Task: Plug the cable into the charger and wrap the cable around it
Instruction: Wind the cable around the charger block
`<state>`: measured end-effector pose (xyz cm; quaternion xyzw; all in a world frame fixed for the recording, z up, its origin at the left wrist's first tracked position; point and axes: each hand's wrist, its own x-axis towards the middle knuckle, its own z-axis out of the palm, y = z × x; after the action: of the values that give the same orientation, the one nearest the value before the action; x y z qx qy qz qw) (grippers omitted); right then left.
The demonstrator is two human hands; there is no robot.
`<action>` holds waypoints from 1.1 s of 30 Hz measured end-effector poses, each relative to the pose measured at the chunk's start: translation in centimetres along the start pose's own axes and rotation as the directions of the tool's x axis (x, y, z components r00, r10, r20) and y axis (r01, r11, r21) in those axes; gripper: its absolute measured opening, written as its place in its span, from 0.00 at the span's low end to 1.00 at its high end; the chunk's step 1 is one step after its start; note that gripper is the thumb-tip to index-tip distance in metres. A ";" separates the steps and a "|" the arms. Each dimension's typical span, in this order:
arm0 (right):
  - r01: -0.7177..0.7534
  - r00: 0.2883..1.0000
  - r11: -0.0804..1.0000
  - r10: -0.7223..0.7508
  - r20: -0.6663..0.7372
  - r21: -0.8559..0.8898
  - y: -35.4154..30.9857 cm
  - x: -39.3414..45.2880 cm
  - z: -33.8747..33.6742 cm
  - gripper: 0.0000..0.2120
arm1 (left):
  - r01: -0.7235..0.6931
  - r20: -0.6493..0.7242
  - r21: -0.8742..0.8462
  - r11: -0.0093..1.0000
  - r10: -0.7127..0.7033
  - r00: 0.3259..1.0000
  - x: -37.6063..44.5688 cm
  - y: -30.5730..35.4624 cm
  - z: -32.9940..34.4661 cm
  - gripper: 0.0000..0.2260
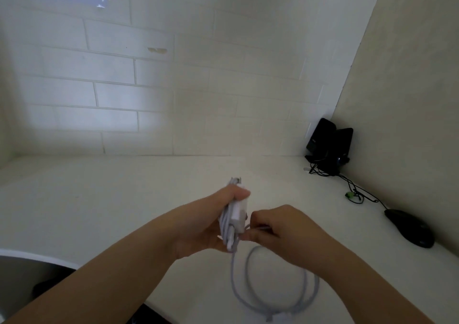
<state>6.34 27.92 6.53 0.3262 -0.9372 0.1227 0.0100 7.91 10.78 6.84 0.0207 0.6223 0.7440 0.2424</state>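
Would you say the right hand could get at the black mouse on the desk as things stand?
Probably not right away: the right hand is pinching the cable beside the charger. The desk between it and the mouse looks bare, so it could after letting go.

Dim, flat indoor light, washed-out cream tones. Pale bluish patch of light on the tiled wall point(82, 95) at left, fading rightward; small bright glint near top left. Soft faint shadows on the bench point(99, 199). Overall soft focus, slight motion blur on both hands and the white cable point(273, 299). Wide-angle bending: wall lines and bench edge curve toward the corners.
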 end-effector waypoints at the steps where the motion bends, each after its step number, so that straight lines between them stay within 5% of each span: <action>1: 0.007 1.000 0.996 -0.005 0.015 -0.094 0.3 0.0 -0.4 0.16 | 0.017 0.016 0.023 1.000 -0.018 1.000 0.0 -0.1 0.0 0.19; 5: 0.074 0.997 0.939 -0.081 -0.006 -0.335 1.6 0.7 -1.9 0.21 | -0.016 0.125 0.193 0.981 -0.008 0.992 -0.1 -0.3 -0.7 0.18; 9: -0.048 0.996 0.936 0.071 0.052 -0.349 2.5 1.5 -3.0 0.21 | -0.139 0.186 0.415 0.899 0.066 0.980 -0.3 -0.3 -1.0 0.12; 12: -0.179 0.984 0.976 0.176 -0.038 -0.126 2.0 2.0 -3.6 0.24 | -0.220 0.115 0.624 0.750 0.191 0.975 0.2 -0.8 -1.1 0.11; 14: -0.243 0.967 0.962 0.250 -0.044 0.122 1.8 2.1 -4.0 0.21 | -0.253 0.106 0.677 0.691 0.249 0.963 0.5 -1.1 -1.2 0.19; 18: -0.336 0.935 0.772 0.342 0.094 0.540 0.9 1.9 -4.7 0.13 | -0.287 0.107 0.820 0.495 0.361 0.927 1.3 -2.0 -2.0 0.21; 23: -0.319 0.918 0.774 0.396 -0.025 0.548 -1.6 1.1 -4.2 0.13 | -0.352 0.118 0.846 0.400 0.502 0.857 2.5 -3.2 -2.5 0.16; 29: -0.168 0.924 0.933 0.261 -0.280 0.318 -3.9 -0.7 -1.7 0.13 | -0.390 0.026 0.767 0.509 0.582 0.812 2.8 -2.7 -1.9 0.19; 33: -0.122 0.894 0.970 0.199 -0.401 0.208 -4.9 -1.7 0.1 0.32 | -0.414 0.047 0.684 0.600 0.530 0.847 2.8 -2.9 -1.7 0.15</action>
<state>10.68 25.16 7.34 0.2131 -0.9222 0.2732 0.1716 5.82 10.66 2.99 0.2108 0.8363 0.5047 -0.0387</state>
